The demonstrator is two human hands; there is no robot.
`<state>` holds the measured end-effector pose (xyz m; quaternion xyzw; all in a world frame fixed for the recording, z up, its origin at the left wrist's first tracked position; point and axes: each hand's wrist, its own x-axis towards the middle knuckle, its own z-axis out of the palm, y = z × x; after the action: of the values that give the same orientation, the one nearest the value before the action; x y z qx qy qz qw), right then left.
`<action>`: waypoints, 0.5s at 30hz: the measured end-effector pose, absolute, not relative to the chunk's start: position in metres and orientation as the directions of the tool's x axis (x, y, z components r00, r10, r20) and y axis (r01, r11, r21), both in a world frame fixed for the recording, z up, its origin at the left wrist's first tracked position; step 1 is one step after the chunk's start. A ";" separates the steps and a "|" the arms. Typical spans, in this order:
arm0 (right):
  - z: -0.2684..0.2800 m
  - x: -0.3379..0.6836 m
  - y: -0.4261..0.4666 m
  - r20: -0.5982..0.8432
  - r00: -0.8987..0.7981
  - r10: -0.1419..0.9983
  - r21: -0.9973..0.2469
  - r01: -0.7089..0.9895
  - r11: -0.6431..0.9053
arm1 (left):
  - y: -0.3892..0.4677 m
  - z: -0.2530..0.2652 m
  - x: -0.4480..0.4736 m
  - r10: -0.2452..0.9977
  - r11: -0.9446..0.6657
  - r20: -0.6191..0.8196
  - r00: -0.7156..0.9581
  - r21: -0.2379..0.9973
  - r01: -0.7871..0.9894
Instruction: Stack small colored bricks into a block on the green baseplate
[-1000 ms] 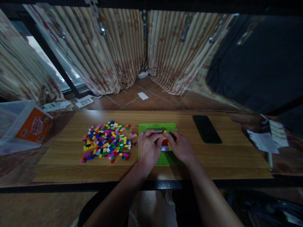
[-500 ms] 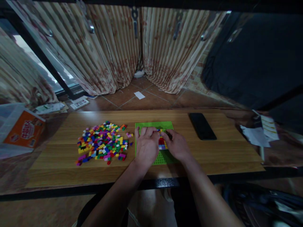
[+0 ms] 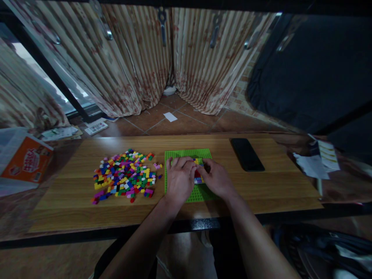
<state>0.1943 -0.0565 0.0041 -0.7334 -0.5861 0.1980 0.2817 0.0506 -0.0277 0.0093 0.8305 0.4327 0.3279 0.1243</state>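
A green studded baseplate (image 3: 200, 198) lies on the wooden table under both hands. On its middle sits a low build of toy building bricks (image 3: 198, 179), with red, yellow, blue and lilac parts showing between the hands. My left hand (image 3: 180, 180) lies over the build's left side, its fingers bent and the fingertips at the bricks. From the right, my right hand (image 3: 216, 177) grips at the build's upper right with thumb and fingers drawn together. The fingers hide much of the build, and any single brick in them is too small to make out.
Left of the baseplate spreads a pile of loose coloured bricks (image 3: 124, 176). A black phone (image 3: 247, 154) lies on the table's right part. A clear plastic tub with an orange label (image 3: 27, 159) stands beyond the left edge, papers (image 3: 312, 166) beyond the right.
My right thumb and fingers have shifted slightly over the bricks, while my left hand stays nearly in place. The whole view has moved a little.
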 end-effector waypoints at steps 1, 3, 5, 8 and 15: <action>0.004 0.194 -0.057 0.041 0.232 0.972 -0.646 0.748 -0.152 | -0.028 0.009 0.051 0.800 -0.595 0.438 0.410 0.489 0.638; 0.005 0.194 -0.057 0.041 0.232 0.972 -0.636 0.756 -0.154 | -0.028 0.008 0.051 0.801 -0.593 0.444 0.402 0.491 0.638; 0.004 0.194 -0.057 0.044 0.235 0.971 -0.620 0.768 -0.158 | -0.027 0.007 0.051 0.804 -0.588 0.447 0.391 0.501 0.635; 0.002 0.194 -0.057 0.064 0.239 0.969 -0.601 0.784 -0.154 | -0.027 0.004 0.051 0.813 -0.576 0.450 0.369 0.532 0.621; 0.001 0.193 -0.058 0.065 0.244 0.968 -0.593 0.789 -0.159 | -0.027 0.001 0.051 0.820 -0.567 0.458 0.343 0.569 0.595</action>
<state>0.1932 -0.0578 0.0010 -0.7426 -0.5915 0.1680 0.2656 0.0510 -0.0274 0.0006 0.8052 0.4395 0.3678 0.1526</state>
